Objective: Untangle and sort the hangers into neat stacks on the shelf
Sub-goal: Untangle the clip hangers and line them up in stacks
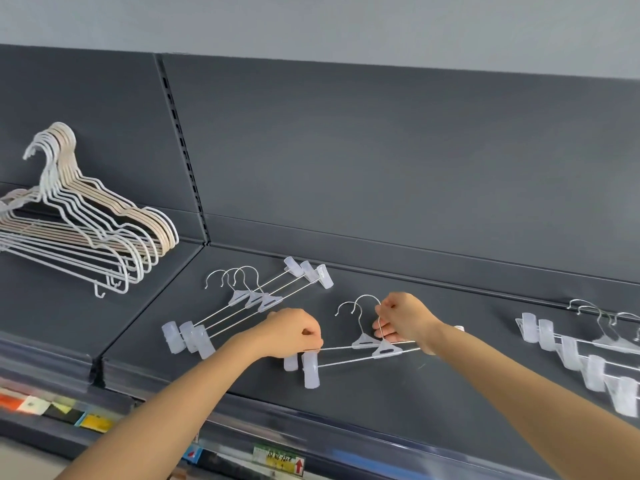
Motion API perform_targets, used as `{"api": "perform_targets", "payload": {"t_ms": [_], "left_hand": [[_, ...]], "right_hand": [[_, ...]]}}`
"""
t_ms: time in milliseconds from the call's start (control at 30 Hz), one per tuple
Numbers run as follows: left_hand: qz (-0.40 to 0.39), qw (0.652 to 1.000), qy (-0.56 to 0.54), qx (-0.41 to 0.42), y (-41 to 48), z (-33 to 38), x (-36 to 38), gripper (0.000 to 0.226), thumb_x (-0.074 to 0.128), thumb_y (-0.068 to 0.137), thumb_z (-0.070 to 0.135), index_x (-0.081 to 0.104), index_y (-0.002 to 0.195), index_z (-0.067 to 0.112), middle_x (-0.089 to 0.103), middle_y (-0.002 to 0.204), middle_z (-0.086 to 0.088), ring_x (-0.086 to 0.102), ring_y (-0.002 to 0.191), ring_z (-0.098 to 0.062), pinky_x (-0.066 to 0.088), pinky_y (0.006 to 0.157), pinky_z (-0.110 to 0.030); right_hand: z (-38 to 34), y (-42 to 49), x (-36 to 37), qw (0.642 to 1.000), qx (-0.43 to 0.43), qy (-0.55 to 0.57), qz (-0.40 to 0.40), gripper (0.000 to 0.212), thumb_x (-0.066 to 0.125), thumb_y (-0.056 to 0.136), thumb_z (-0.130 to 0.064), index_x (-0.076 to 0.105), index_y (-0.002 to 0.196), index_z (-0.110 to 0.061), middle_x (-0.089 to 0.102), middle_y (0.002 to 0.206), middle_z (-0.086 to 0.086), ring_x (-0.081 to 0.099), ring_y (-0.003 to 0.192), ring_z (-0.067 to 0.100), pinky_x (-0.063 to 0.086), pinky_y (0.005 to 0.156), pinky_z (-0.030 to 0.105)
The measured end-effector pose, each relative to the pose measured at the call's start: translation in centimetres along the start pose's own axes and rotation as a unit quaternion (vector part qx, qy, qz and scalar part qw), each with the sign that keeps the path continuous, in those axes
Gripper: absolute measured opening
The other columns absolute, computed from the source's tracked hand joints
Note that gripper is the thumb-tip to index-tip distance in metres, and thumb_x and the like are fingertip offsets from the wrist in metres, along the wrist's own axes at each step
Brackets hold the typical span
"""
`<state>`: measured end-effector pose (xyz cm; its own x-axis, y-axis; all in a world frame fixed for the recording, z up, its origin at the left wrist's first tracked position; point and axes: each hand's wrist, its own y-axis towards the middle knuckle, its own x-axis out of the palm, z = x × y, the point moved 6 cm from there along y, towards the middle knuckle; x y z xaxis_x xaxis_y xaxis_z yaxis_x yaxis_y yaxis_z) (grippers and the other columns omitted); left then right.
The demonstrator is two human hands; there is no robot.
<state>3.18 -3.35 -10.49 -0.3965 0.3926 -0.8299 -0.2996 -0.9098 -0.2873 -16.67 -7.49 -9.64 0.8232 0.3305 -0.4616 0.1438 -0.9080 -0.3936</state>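
The left hand (294,332) is closed in a pinch on the thin metal bar of one of two clip hangers with translucent plastic clips and silver wire hooks (367,344), gripping near its left end, just above the clips that hang there. The right hand (403,318) is also closed, its fingers (382,332) pinching around the right part of the same pair, beside the hook stems; exactly which hanger it grips cannot be told. The two hangers lie overlapping on the dark grey metal shelf (381,403), near its front.

Behind and to the left of the left hand, a row of three matching clip hangers (258,299) lies side by side on the shelf, hooks pointing toward the back panel. At the far right, a further group of clip hangers (585,355) lies on the shelf, partly cut off by the picture's edge. On the neighbouring shelf section to the left, a stack of white and beige wire clothes hangers (90,223) leans against the dark back panel (381,150).
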Motion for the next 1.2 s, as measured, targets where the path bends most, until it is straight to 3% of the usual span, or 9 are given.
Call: {"api": "perform_targets", "payload": {"t_ms": [100,200,367,533,633,733,867,1067,1200], "left_hand": [[-0.04,0.997,-0.069,-0.02,-0.1,1.1,0.5,0.027,0.053,0.088,0.037,0.069,0.078,0.017,0.069,0.076,0.008,0.055,0.065,-0.004,0.045,0.066,-0.023],[-0.053,0.997,-0.048,-0.016,0.2,2.3,0.8,0.026,0.066,0.08,0.039,0.071,0.086,0.015,0.069,0.081,0.005,0.059,0.071,-0.009,0.052,0.072,-0.028],[-0.064,0.997,-0.046,0.008,0.2,3.3,1.3,0.014,0.071,0.077,0.024,0.072,0.085,0.012,0.058,0.068,0.013,0.05,0.06,-0.005,0.042,0.06,-0.019],[-0.023,0.999,-0.037,0.011,0.2,3.3,0.7,0.003,0.072,0.076,0.02,0.07,0.076,0.017,0.056,0.063,0.015,0.051,0.057,-0.002,0.039,0.057,-0.015],[0.021,0.999,-0.038,0.004,0.1,2.9,0.0,0.004,0.073,0.074,0.019,0.072,0.076,0.015,0.058,0.065,0.016,0.053,0.06,0.001,0.039,0.057,-0.015],[0.042,0.998,-0.045,-0.006,-0.1,2.5,-0.4,0.007,0.073,0.073,0.017,0.072,0.076,0.011,0.064,0.069,0.013,0.055,0.062,0.001,0.046,0.062,-0.018],[0.061,0.997,-0.038,-0.009,-0.5,2.2,-0.6,0.004,0.072,0.072,0.015,0.072,0.075,0.012,0.064,0.068,0.011,0.055,0.06,0.001,0.046,0.062,-0.017],[0.093,0.994,-0.044,-0.025,-1.4,0.8,-1.1,0.005,0.073,0.072,0.015,0.07,0.075,0.015,0.06,0.064,0.013,0.055,0.06,-0.002,0.043,0.059,-0.018],[0.143,0.984,-0.098,-0.031,-2.6,-0.9,-2.7,0.012,0.074,0.075,0.02,0.071,0.086,0.017,0.065,0.077,0.01,0.06,0.07,-0.003,0.049,0.066,-0.017]], "right_hand": [[0.0,0.1,0.8,1.0,0.024,0.003,-0.013,0.016,0.04,0.096,-0.016,0.051,0.087,-0.007,0.068,0.084,0.012,0.067,0.067,0.02,0.05,0.058,0.025],[-0.3,0.0,1.5,0.999,0.025,0.005,-0.024,0.017,0.04,0.097,-0.018,0.052,0.09,-0.008,0.068,0.085,0.01,0.07,0.072,0.021,0.047,0.057,0.025],[-0.7,-0.1,1.7,0.999,-0.005,0.008,-0.044,0.017,0.042,0.098,-0.021,0.052,0.091,-0.008,0.069,0.094,0.013,0.072,0.079,0.024,0.052,0.065,0.03],[-1.1,-0.3,1.2,0.998,-0.035,-0.013,-0.056,0.016,0.055,0.089,-0.021,0.057,0.098,-0.008,0.071,0.095,0.01,0.071,0.079,0.022,0.056,0.069,0.028],[-1.1,-0.4,1.1,0.99,-0.058,-0.078,-0.101,0.03,0.069,0.077,-0.019,0.058,0.105,-0.015,0.07,0.088,0.003,0.064,0.075,0.015,0.054,0.076,0.027],[-1.5,-0.4,1.5,0.976,-0.078,-0.149,-0.137,0.038,0.071,0.073,-0.013,0.059,0.109,-0.011,0.071,0.09,-0.004,0.065,0.089,0.015,0.053,0.087,0.032],[-2.5,-0.2,2.3,0.967,-0.094,-0.196,-0.135,0.03,0.071,0.07,-0.01,0.069,0.099,-0.011,0.071,0.092,0.001,0.064,0.083,0.016,0.052,0.082,0.029],[-4.1,0.1,3.5,0.961,-0.124,-0.184,-0.165,0.015,0.075,0.067,-0.003,0.069,0.07,-0.017,0.063,0.066,-0.008,0.057,0.064,0.011,0.046,0.064,0.018],[-5.8,1.0,4.6,0.947,-0.157,-0.221,-0.173,0.01,0.074,0.066,-0.014,0.069,0.071,-0.007,0.062,0.082,0.008,0.05,0.07,0.013,0.042,0.068,0.026]]}}
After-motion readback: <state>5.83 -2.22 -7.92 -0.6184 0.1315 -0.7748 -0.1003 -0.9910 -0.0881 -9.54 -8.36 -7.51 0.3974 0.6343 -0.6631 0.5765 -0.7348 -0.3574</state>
